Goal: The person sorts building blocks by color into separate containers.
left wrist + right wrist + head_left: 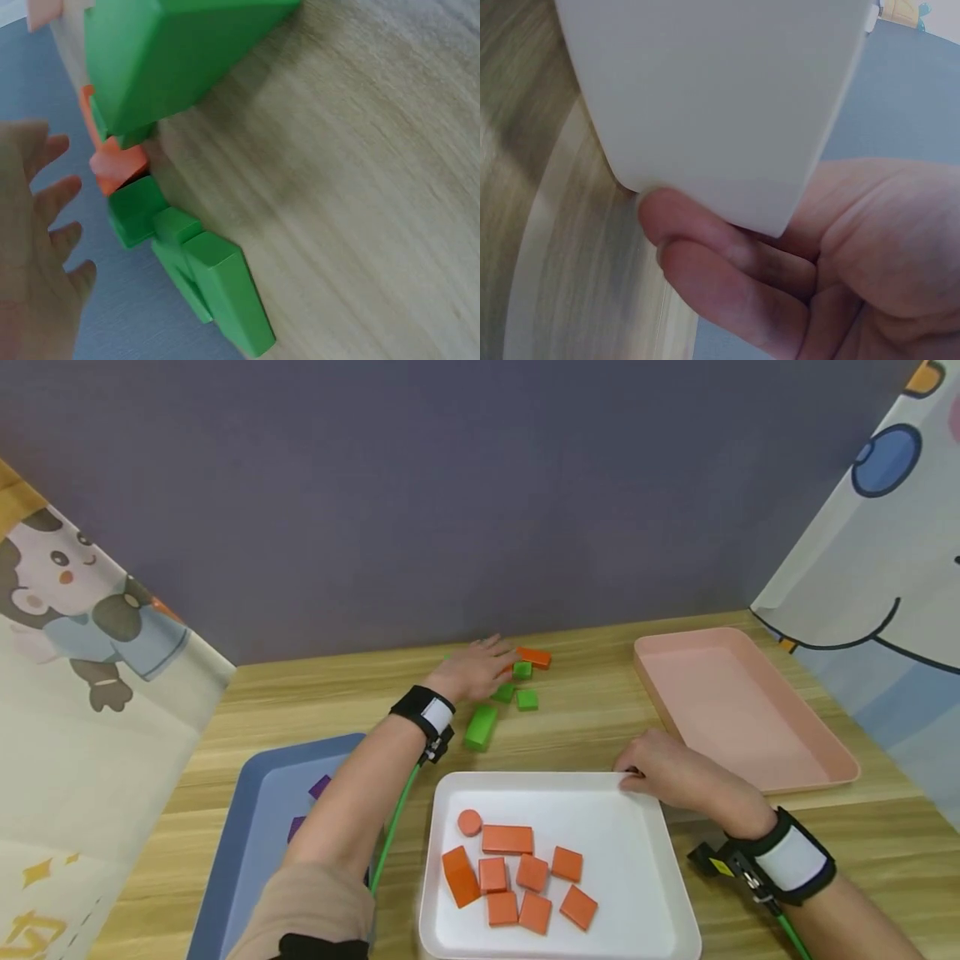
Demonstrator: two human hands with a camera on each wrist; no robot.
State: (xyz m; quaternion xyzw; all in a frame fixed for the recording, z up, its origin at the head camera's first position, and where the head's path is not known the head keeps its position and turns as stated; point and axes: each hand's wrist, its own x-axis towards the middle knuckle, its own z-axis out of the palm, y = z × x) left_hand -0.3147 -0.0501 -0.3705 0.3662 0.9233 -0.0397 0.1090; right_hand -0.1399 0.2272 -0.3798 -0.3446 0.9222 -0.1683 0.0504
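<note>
My left hand [472, 672] reaches to the back of the table, fingers spread, over a loose cluster of blocks. Around it lie several green blocks, among them a longer green block [481, 727] nearer to me, and an orange block [534, 657]. In the left wrist view the fingers [60, 199] are apart from the green blocks [229, 289]; part of the cluster is hidden under the hand in the head view. My right hand [667, 768] grips the far right corner of a white tray [637, 868], which holds several orange pieces [507, 840].
At the left stands a blue tray [251, 835] with purple pieces [297, 827], partly covered by my left arm. A pink tray [750, 710] lies at the right behind my right hand. A dark grey panel [450, 510] borders the table's back edge.
</note>
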